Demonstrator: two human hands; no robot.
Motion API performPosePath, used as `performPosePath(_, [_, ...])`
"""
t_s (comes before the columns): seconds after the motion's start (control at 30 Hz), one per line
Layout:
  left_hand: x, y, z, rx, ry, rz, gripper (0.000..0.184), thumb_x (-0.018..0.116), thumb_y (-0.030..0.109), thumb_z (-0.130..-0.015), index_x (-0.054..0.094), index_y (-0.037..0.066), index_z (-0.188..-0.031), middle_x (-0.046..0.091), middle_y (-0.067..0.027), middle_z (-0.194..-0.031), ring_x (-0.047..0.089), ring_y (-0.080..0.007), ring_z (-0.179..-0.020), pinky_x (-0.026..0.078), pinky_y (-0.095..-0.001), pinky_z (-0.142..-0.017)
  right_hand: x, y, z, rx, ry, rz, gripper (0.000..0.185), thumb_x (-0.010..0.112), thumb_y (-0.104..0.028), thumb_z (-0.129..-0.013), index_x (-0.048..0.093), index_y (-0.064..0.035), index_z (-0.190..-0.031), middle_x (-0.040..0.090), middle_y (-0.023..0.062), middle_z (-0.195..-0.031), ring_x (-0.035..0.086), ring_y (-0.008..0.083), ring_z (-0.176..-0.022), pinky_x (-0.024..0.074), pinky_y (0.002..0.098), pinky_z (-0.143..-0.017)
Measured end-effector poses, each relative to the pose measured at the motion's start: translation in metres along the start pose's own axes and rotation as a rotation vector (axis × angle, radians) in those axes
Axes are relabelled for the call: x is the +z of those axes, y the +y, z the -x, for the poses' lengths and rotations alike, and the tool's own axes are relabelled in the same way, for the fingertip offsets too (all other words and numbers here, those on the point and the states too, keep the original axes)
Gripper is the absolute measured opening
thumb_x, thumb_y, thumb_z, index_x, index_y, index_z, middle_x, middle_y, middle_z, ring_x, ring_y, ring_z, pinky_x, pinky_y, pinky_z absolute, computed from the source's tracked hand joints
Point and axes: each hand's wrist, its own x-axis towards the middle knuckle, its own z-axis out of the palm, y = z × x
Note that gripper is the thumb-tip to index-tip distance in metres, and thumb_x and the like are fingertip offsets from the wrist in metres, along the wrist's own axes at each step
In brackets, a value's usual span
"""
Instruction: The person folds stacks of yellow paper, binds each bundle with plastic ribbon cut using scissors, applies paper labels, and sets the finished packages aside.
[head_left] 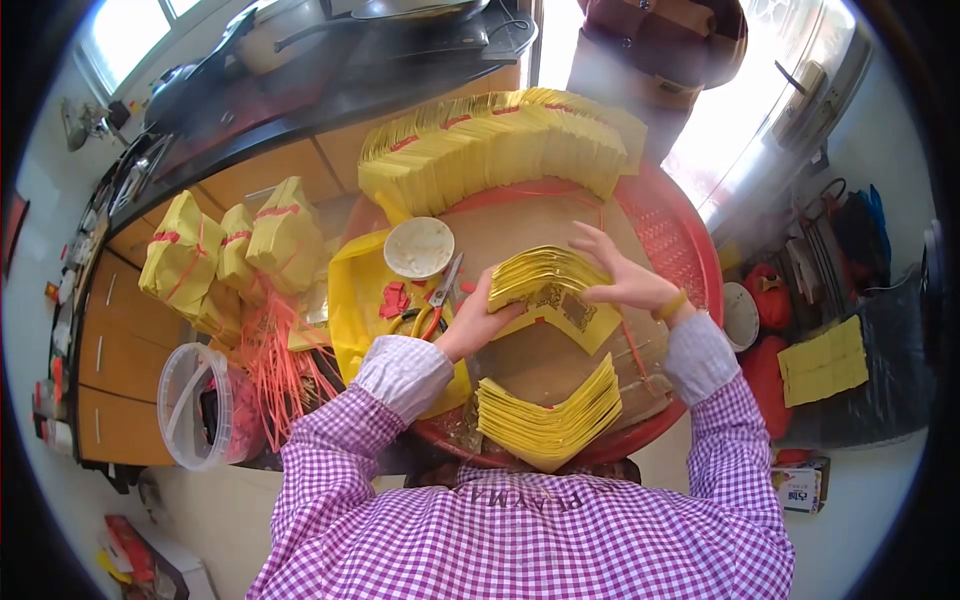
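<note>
My left hand [478, 322] is closed on the left end of a stack of folded yellow paper [545, 268], its fan of edges bent into a shallow arch. A dark printed pattern shows on the front sheet. At the stack's right end is my right hand [632, 284], fingers spread apart and thumb close against the paper; whether it presses there I cannot tell. Nearer my body lies a second V-shaped stack of yellow paper [550, 415]. Scissors [437, 297] with orange-and-black handles rest left of my left hand, beside a white bowl [419, 248] and red scraps [394, 299].
A long row of yellow paper [490, 150] curves along the far side of the round red tray [690, 250]. Tied yellow bundles [183, 250], pink strips [285, 360] and a clear bucket [190, 420] stand left. Beyond the tray is a person in dark clothing [655, 50].
</note>
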Motion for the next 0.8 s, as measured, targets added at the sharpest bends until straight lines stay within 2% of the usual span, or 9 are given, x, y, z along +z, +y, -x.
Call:
performPosePath(0.07, [0.004, 0.003, -0.002, -0.009, -0.007, 0.033, 0.077, 0.067, 0.008, -0.080, 0.024, 0.003, -0.144, 0.045, -0.0207, -0.134, 0.049, -0.0288, -0.120, 0.039, -0.0348, -0.102, 0.010, 0.004, 0.029, 0.045, 0.122, -0.252, 0.100, 0.076, -0.017, -0.072, 0.014, -0.0059, -0.150, 0.027, 0.0188, -0.151, 0.026, 0.0319, -0.141, 0.0239, 0.0427, -0.115])
performPosePath(0.1, [0.008, 0.006, -0.003, -0.019, -0.018, 0.062, 0.075, 0.067, 0.008, -0.080, 0.026, 0.003, -0.143, 0.045, -0.0203, -0.133, 0.049, -0.0289, -0.119, 0.039, -0.0349, -0.102, 0.021, 0.016, 0.036, 0.047, 0.119, -0.251, 0.100, 0.076, -0.017, -0.072, 0.014, -0.0059, -0.150, 0.027, 0.0188, -0.151, 0.026, 0.0319, -0.141, 0.0239, 0.0427, -0.115])
performPosePath(0.2, [0.026, 0.020, -0.007, -0.046, -0.062, 0.120, 0.071, 0.066, 0.007, -0.079, 0.030, 0.002, -0.141, 0.046, -0.0194, -0.132, 0.050, -0.0293, -0.117, 0.039, -0.0351, -0.101, 0.053, 0.050, 0.035, -0.187, 0.196, -0.105, 0.094, 0.068, -0.005, -0.075, 0.012, -0.0060, -0.151, 0.024, 0.0170, -0.153, 0.025, 0.0288, -0.141, 0.0235, 0.0392, -0.114])
performPosePath(0.27, [0.041, 0.035, -0.011, 0.145, 0.100, -0.069, 0.066, 0.065, 0.007, -0.078, 0.036, 0.001, -0.137, 0.049, -0.0188, -0.129, 0.052, -0.0302, -0.115, 0.040, -0.0354, -0.100, 0.068, 0.044, 0.025, -0.227, 0.228, -0.062, 0.093, 0.064, -0.001, -0.075, 0.012, -0.0063, -0.151, 0.024, 0.0162, -0.153, 0.025, 0.0280, -0.141, 0.0238, 0.0378, -0.114])
performPosePath(0.33, [0.044, 0.044, -0.016, 0.338, 0.277, -0.267, 0.060, 0.064, 0.007, -0.077, 0.042, 0.001, -0.133, 0.052, -0.0181, -0.127, 0.053, -0.0311, -0.114, 0.040, -0.0357, -0.100, 0.071, 0.033, 0.017, -0.406, 0.314, -0.080, 0.087, 0.061, 0.003, -0.075, 0.017, -0.0051, -0.150, 0.027, 0.0161, -0.151, 0.032, 0.0277, -0.137, 0.0287, 0.0357, -0.112])
performPosePath(0.37, [0.038, 0.040, -0.016, 0.334, 0.282, -0.271, 0.060, 0.064, 0.007, -0.077, 0.042, 0.001, -0.133, 0.052, -0.0181, -0.127, 0.053, -0.0311, -0.114, 0.040, -0.0357, -0.100, 0.070, 0.037, 0.014, -0.409, 0.307, -0.084, 0.087, 0.061, 0.003, -0.075, 0.017, -0.0051, -0.150, 0.027, 0.0161, -0.151, 0.032, 0.0277, -0.137, 0.0287, 0.0357, -0.112])
performPosePath(0.5, [-0.004, 0.011, -0.001, 0.236, -0.054, -0.525, 0.056, 0.065, 0.011, -0.077, 0.048, 0.001, -0.129, 0.057, -0.0176, -0.120, 0.053, -0.0314, -0.113, 0.039, -0.0384, -0.100, 0.066, 0.080, 0.009, -0.363, 0.245, 0.211, 0.081, 0.063, 0.001, -0.074, 0.026, -0.0036, -0.146, 0.029, 0.0160, -0.148, 0.036, 0.0277, -0.132, 0.0330, 0.0350, -0.108])
performPosePath(0.7, [0.006, 0.021, 0.019, 0.254, 0.088, -0.433, 0.053, 0.067, 0.017, -0.079, 0.051, 0.002, -0.128, 0.062, -0.0161, -0.113, 0.059, -0.0309, -0.105, 0.045, -0.0405, -0.093, 0.079, 0.051, 0.019, -0.445, 0.338, 0.387, 0.063, 0.062, 0.000, -0.078, 0.041, -0.0016, -0.137, 0.045, 0.0168, -0.136, 0.051, 0.0272, -0.117, 0.0444, 0.0341, -0.097])
performPosePath(0.8, [-0.003, 0.024, 0.019, -0.062, -0.097, -0.307, 0.049, 0.067, 0.019, -0.082, 0.053, 0.001, -0.125, 0.065, -0.0151, -0.111, 0.063, -0.0292, -0.099, 0.049, -0.0386, -0.086, 0.065, 0.036, 0.029, -0.185, 0.222, -0.061, 0.052, 0.064, -0.003, -0.081, 0.047, -0.0003, -0.131, 0.056, 0.0153, -0.122, 0.059, 0.0255, -0.104, 0.0500, 0.0314, -0.087])
